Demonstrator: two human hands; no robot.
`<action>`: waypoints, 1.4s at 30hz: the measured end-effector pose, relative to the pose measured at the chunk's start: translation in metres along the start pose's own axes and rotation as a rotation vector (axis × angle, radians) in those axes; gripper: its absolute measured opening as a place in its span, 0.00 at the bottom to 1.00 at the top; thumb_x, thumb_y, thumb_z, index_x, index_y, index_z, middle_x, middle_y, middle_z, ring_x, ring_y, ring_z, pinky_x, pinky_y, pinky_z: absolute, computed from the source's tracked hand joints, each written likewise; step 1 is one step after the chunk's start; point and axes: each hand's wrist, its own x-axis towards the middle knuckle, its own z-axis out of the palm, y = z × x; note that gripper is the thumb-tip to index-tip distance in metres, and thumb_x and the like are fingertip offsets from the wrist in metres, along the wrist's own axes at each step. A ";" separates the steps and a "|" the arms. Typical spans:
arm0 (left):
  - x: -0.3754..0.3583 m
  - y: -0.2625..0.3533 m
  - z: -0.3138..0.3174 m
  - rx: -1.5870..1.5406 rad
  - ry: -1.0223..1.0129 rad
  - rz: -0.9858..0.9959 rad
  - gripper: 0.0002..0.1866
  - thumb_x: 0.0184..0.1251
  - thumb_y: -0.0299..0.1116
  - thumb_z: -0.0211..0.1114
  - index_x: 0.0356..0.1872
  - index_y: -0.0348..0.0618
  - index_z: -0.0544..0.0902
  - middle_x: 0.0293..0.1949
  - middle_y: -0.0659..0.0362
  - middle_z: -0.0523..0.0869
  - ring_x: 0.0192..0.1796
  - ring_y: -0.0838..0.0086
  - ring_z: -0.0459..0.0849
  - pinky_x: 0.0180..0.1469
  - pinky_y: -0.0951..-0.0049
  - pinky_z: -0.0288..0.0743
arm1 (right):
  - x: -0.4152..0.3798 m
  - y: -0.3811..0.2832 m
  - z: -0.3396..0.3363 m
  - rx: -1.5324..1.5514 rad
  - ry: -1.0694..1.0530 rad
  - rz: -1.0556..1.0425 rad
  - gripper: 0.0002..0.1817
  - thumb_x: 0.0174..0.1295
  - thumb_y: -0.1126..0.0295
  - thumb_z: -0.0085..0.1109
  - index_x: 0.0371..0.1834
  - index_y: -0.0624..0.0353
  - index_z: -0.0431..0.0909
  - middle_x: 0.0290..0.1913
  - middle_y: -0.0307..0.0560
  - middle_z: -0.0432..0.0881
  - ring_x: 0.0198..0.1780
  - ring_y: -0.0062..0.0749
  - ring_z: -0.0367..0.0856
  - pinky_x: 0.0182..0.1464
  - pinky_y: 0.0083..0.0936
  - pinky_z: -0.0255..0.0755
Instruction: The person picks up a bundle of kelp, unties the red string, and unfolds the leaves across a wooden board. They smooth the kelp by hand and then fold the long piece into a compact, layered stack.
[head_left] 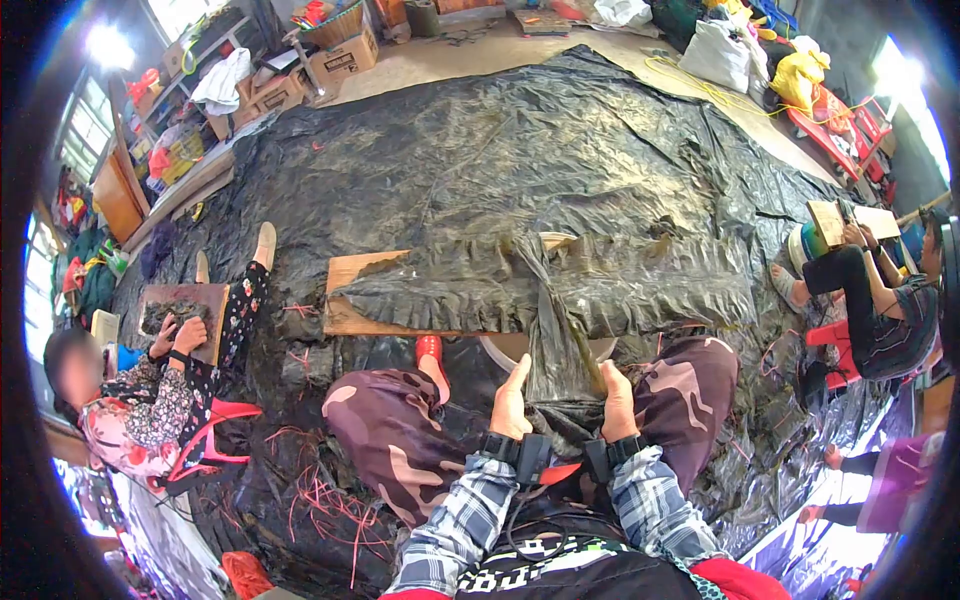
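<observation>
A long dark, ruffled sheet (pixel 640 285) that looks like kelp lies across a wooden board (pixel 345 300) in front of me. From its middle a folded dark strip (pixel 560 340) hangs down toward my lap, over a pale basin (pixel 505 347) that is partly hidden. My left hand (pixel 510 402) grips the left edge of this strip, thumb pointing forward. On the strip's right edge my right hand (pixel 618 400) is closed in the same way. Both hands are close to the body, between the knees.
Black plastic sheeting (pixel 430 140) covers the floor. At the left a seated person (pixel 150 400) works at a board (pixel 215 300); at the right another person (pixel 890 310) sits by a red stool (pixel 835 350). Pink strings (pixel 335 510) lie at lower left. Boxes (pixel 345 60) stand behind.
</observation>
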 end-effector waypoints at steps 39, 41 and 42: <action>0.010 -0.020 -0.011 0.028 0.157 0.226 0.13 0.69 0.42 0.62 0.40 0.42 0.80 0.39 0.60 0.85 0.41 0.71 0.82 0.46 0.68 0.74 | 0.006 0.012 -0.010 -0.235 0.163 -0.310 0.11 0.69 0.66 0.53 0.40 0.61 0.81 0.38 0.33 0.79 0.41 0.18 0.72 0.50 0.16 0.63; -0.002 -0.007 0.001 -0.026 0.120 0.018 0.20 0.65 0.47 0.66 0.44 0.39 0.81 0.41 0.61 0.82 0.46 0.76 0.77 0.51 0.72 0.69 | 0.005 0.011 -0.006 -0.077 0.085 -0.194 0.10 0.65 0.65 0.58 0.39 0.61 0.81 0.35 0.32 0.79 0.39 0.16 0.71 0.46 0.14 0.63; -0.003 -0.006 0.002 -0.027 0.121 0.020 0.20 0.65 0.47 0.66 0.44 0.39 0.81 0.41 0.61 0.82 0.46 0.76 0.77 0.51 0.72 0.69 | 0.004 0.009 -0.005 -0.076 0.083 -0.194 0.10 0.65 0.65 0.58 0.39 0.61 0.81 0.35 0.32 0.79 0.39 0.16 0.71 0.46 0.14 0.63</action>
